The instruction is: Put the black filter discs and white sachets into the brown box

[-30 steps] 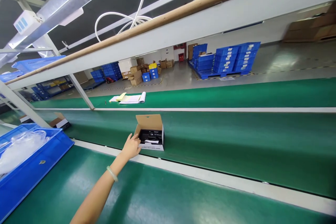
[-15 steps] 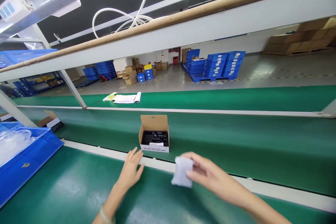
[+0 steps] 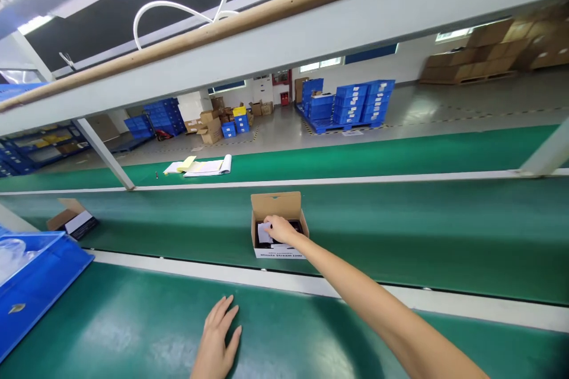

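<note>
An open cardboard box (image 3: 276, 206) with a black item inside sits on the green conveyor belt (image 3: 400, 231), its flap standing up at the back. My right hand (image 3: 280, 228) reaches into the box, fingers closed on a small white packet (image 3: 265, 233). My left hand (image 3: 217, 337) lies flat and open on the near green table surface, holding nothing.
A blue bin (image 3: 31, 278) with clear plastic bags stands at the left. Another open box (image 3: 71, 219) lies further left on the belt. Papers (image 3: 200, 166) rest on the far green shelf. A white frame beam (image 3: 284, 41) crosses overhead; blue crates and cartons fill the floor beyond.
My right hand carried the white packet forward from above the table edge into the box. My left hand drew back from the box and settled flat on the near table.
</note>
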Motion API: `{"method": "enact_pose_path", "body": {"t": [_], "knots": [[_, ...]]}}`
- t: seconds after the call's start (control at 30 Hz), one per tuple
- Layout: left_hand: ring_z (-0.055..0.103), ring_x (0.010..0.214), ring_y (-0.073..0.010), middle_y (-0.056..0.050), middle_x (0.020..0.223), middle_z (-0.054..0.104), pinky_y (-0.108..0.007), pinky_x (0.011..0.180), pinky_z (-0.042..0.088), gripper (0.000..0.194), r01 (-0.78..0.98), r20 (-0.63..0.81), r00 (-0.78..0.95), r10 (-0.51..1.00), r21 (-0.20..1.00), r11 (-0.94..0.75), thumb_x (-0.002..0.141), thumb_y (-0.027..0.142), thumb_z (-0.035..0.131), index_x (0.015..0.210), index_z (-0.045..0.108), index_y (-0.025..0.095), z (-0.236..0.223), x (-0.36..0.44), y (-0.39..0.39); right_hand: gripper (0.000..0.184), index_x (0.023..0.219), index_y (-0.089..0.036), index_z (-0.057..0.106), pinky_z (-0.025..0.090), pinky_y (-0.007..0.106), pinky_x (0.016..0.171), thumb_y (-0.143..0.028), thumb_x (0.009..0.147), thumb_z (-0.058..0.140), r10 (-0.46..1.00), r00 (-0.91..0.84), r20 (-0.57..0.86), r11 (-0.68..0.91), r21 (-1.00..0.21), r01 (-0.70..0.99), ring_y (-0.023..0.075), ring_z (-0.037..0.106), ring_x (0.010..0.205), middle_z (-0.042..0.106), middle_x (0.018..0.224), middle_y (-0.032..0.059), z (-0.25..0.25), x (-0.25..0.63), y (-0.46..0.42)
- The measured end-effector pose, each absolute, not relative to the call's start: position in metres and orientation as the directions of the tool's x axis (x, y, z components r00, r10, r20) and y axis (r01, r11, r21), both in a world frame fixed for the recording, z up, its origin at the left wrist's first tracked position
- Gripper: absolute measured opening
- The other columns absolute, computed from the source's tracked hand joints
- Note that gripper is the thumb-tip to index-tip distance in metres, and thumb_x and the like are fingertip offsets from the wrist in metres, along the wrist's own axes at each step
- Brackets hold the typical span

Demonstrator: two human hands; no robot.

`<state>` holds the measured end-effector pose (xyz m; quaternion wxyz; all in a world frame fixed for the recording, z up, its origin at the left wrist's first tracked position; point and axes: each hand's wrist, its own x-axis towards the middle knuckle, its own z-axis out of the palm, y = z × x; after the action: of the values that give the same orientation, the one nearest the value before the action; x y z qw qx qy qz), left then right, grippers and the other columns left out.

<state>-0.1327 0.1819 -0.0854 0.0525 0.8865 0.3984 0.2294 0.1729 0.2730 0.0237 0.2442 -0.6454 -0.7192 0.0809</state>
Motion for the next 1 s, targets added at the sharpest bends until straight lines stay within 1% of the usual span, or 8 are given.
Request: {"method": "enact_pose_path", "body": {"t": [0.17, 0.27, 0.4, 0.5, 0.63, 0.7, 0.87, 1.0], "knots": [[0.053, 0.124, -0.0309, -0.009, 0.134, 0.058, -0.053, 0.097, 0.052, 0.036, 0.666, 0.373, 0.543, 0.752, 0.355, -0.656, 0.090, 0.033, 0.048, 0.124, 0.061, 0.029, -0.091, -0.135, 0.181, 0.015, 0.088, -0.012, 0.066, 0.049, 0.039, 0.086, 0.001, 0.090, 0.058, 0.961, -0.135, 0.240, 0.203, -0.287, 0.936, 0.0232, 0.059, 0.095, 0.064, 0.094, 0.0060, 0.009, 0.189, 0.270], [0.052, 0.125, -0.0310, -0.009, 0.134, 0.058, -0.053, 0.098, 0.051, 0.036, 0.669, 0.358, 0.531, 0.768, 0.379, -0.639, 0.090, 0.033, 0.049, 0.123, 0.062, 0.029, -0.091, -0.137, 0.184, 0.019, 0.095, -0.011, 0.068, 0.046, 0.037, 0.087, 0.002, 0.089, 0.056, 0.952, -0.179, 0.247, 0.243, -0.257, 0.935, 0.0247, 0.058, 0.096, 0.066, 0.096, 0.0085, 0.019, 0.198, 0.263], [0.051, 0.125, -0.0321, -0.013, 0.131, 0.059, -0.057, 0.101, 0.047, 0.036, 0.663, 0.316, 0.527, 0.789, 0.428, -0.614, 0.090, 0.036, 0.049, 0.121, 0.062, 0.024, -0.079, -0.125, 0.176, 0.022, 0.109, -0.011, 0.065, 0.042, 0.036, 0.091, -0.001, 0.090, 0.057, 0.951, -0.158, 0.265, 0.239, -0.308, 0.921, 0.0261, 0.055, 0.103, 0.063, 0.112, 0.0114, 0.034, 0.214, 0.214], [0.044, 0.131, -0.0308, -0.013, 0.137, 0.053, -0.056, 0.106, 0.042, 0.042, 0.563, 0.208, 0.667, 0.715, 0.487, -0.668, 0.090, 0.040, 0.053, 0.129, 0.055, 0.024, -0.064, -0.097, 0.150, 0.019, 0.111, -0.015, 0.063, 0.042, 0.035, 0.092, -0.008, 0.093, 0.058, 0.964, -0.129, 0.232, 0.212, -0.381, 0.900, 0.0234, 0.056, 0.103, 0.063, 0.111, 0.0074, 0.032, 0.228, 0.135], [0.031, 0.139, -0.0338, -0.014, 0.147, 0.041, -0.058, 0.108, 0.038, 0.062, 0.317, 0.032, 0.911, 0.412, 0.584, -0.747, 0.085, 0.047, 0.062, 0.140, 0.042, 0.026, -0.053, -0.054, 0.100, 0.004, 0.097, -0.014, 0.065, 0.048, 0.039, 0.080, -0.016, 0.093, 0.064, 0.999, 0.024, -0.024, -0.031, -0.331, 0.943, 0.0274, 0.060, 0.088, 0.065, 0.093, 0.0080, 0.018, 0.226, 0.009], [0.029, 0.139, -0.0356, -0.014, 0.148, 0.039, -0.060, 0.108, 0.038, 0.067, 0.257, -0.016, 0.949, 0.314, 0.612, -0.748, 0.083, 0.046, 0.065, 0.142, 0.038, 0.027, -0.052, -0.038, 0.080, 0.010, 0.097, -0.012, 0.065, 0.051, 0.041, 0.077, -0.019, 0.091, 0.068, 0.976, 0.146, -0.160, -0.185, -0.263, 0.947, 0.0298, 0.060, 0.087, 0.064, 0.092, 0.0103, 0.006, 0.214, -0.039], [0.035, 0.135, -0.0331, -0.013, 0.144, 0.043, -0.058, 0.108, 0.039, 0.050, 0.276, -0.027, 0.945, 0.327, 0.604, -0.747, 0.090, 0.033, 0.056, 0.138, 0.043, 0.026, -0.050, -0.012, 0.059, 0.027, 0.113, -0.009, 0.062, 0.053, 0.042, 0.079, -0.015, 0.088, 0.070, 0.922, 0.346, -0.172, -0.374, -0.178, 0.910, 0.0310, 0.058, 0.091, 0.060, 0.102, 0.0137, -0.021, 0.184, -0.090], [0.051, 0.114, -0.0281, -0.013, 0.120, 0.056, -0.049, 0.098, 0.048, 0.036, 0.329, 0.001, 0.910, 0.414, 0.603, -0.727, 0.092, 0.025, 0.050, 0.127, 0.053, 0.023, -0.043, 0.001, 0.056, 0.033, 0.125, -0.009, 0.056, 0.052, 0.041, 0.082, -0.010, 0.092, 0.062, 0.883, 0.434, -0.178, -0.460, -0.154, 0.874, 0.0309, 0.057, 0.094, 0.059, 0.105, 0.0144, -0.025, 0.179, -0.090]]}}
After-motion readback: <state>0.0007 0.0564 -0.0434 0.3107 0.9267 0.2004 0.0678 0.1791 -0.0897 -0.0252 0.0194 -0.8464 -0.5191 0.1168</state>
